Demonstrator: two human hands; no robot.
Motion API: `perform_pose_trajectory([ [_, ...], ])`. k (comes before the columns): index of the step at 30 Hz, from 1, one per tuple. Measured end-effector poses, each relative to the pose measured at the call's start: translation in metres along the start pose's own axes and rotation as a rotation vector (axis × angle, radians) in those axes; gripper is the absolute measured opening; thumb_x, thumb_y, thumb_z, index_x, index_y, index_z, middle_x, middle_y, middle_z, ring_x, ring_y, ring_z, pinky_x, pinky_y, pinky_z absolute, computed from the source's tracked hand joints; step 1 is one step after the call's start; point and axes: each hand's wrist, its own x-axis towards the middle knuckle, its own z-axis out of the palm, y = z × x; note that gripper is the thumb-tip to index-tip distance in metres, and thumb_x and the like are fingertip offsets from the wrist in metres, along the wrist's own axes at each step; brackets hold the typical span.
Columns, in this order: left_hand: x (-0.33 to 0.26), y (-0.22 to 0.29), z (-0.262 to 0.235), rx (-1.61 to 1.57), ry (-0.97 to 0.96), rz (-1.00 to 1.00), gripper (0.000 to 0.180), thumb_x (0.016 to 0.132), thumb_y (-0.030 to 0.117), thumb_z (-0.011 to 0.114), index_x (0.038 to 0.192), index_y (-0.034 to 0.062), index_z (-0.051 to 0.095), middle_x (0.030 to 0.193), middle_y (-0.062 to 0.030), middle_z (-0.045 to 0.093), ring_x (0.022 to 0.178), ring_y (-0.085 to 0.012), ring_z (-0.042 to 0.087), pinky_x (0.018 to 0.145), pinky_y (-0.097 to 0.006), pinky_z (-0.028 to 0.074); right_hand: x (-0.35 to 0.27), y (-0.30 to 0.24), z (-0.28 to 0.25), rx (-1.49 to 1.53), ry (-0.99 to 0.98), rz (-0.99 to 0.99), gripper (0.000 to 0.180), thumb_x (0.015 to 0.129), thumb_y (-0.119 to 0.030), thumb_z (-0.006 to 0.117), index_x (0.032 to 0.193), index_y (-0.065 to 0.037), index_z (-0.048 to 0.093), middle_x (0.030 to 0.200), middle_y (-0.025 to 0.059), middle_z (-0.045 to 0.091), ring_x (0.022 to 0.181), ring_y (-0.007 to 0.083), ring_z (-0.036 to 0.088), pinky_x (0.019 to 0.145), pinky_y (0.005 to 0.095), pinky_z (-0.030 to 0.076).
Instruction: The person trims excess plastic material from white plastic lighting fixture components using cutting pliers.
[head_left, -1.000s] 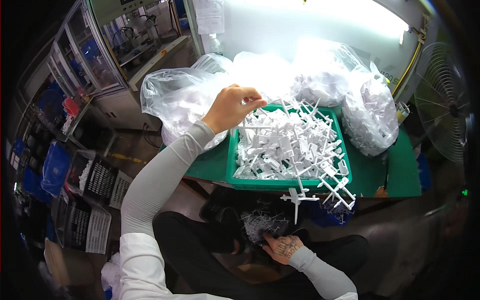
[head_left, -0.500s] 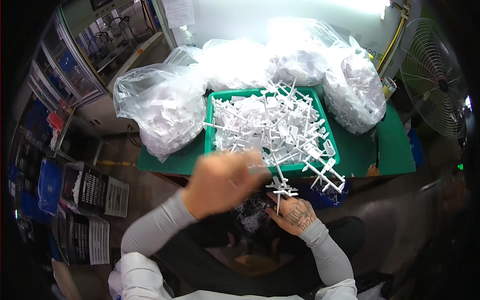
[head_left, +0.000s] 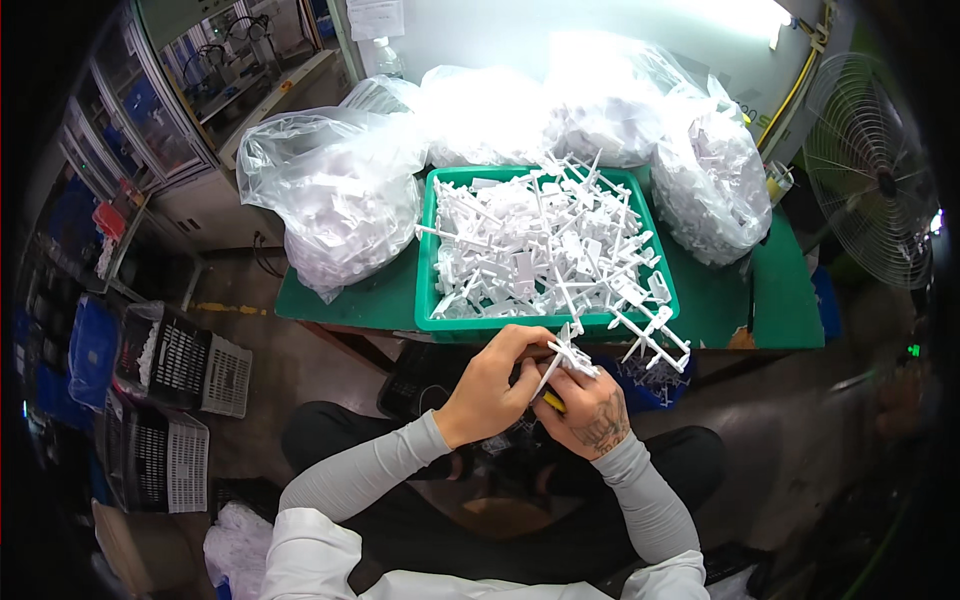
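Note:
Just in front of the table's near edge, my two hands meet at a white branched plastic moulding. My left hand is closed, its thumb and fingers pinching the moulding's left side. My right hand curls beneath and beside the same piece, its fingers wrapped round a small yellow-handled tool. The tool's working end is hidden by the fingers. Beyond the hands, a green tray is heaped with similar white plastic mouldings, some sticking out over its front right corner.
Clear plastic bags of white parts, one at the left and one at the right, flank the tray on the green table. A blue bin with white scraps sits below. Black crates stand left; a fan is right.
My left hand has come down from the tray's front edge to the right hand and now grips the white moulding. My right hand has stayed low, rising slightly with the piece.

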Motion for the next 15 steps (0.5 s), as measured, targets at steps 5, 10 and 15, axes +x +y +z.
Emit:
perform_pose_trajectory([
  [5, 0.003, 0.0, -0.013, 0.158, -0.15, 0.138, 0.04, 0.087, 0.002, 0.057, 0.126, 0.0014, 0.059, 0.119, -0.0154, 0.059, 0.11, -0.0302, 0.059, 0.097, -0.038, 0.047, 0.001, 0.007, -0.012, 0.008, -0.009, -0.168, 0.025, 0.068, -0.014, 0.078, 0.09, -0.008, 0.067, 0.085, 0.0071, 0.066, 0.076, 0.0257, 0.067, 0.068, 0.0372, 0.054],
  [10, 0.01, 0.004, -0.025, -0.17, -0.316, -0.113, 0.038, 0.089, 0.006, 0.065, 0.126, 0.0009, 0.059, 0.122, -0.0098, 0.06, 0.116, -0.0187, 0.057, 0.103, -0.035, 0.045, 0.004, 0.006, -0.021, 0.148, 0.036, -0.297, 0.033, 0.056, -0.008, 0.08, 0.088, -0.007, 0.068, 0.089, 0.0061, 0.066, 0.077, 0.0277, 0.067, 0.07, 0.0366, 0.057],
  [15, 0.011, -0.004, -0.034, -0.666, -0.32, -0.288, 0.03, 0.097, 0.008, 0.064, 0.125, -0.0018, 0.058, 0.114, -0.0101, 0.068, 0.102, -0.0157, 0.066, 0.09, -0.031, 0.054, 0.006, 0.001, -0.019, 0.343, 0.256, -0.237, 0.029, 0.062, 0.005, 0.072, 0.088, -0.005, 0.065, 0.084, 0.0084, 0.065, 0.075, 0.0252, 0.065, 0.068, 0.0337, 0.054],
])
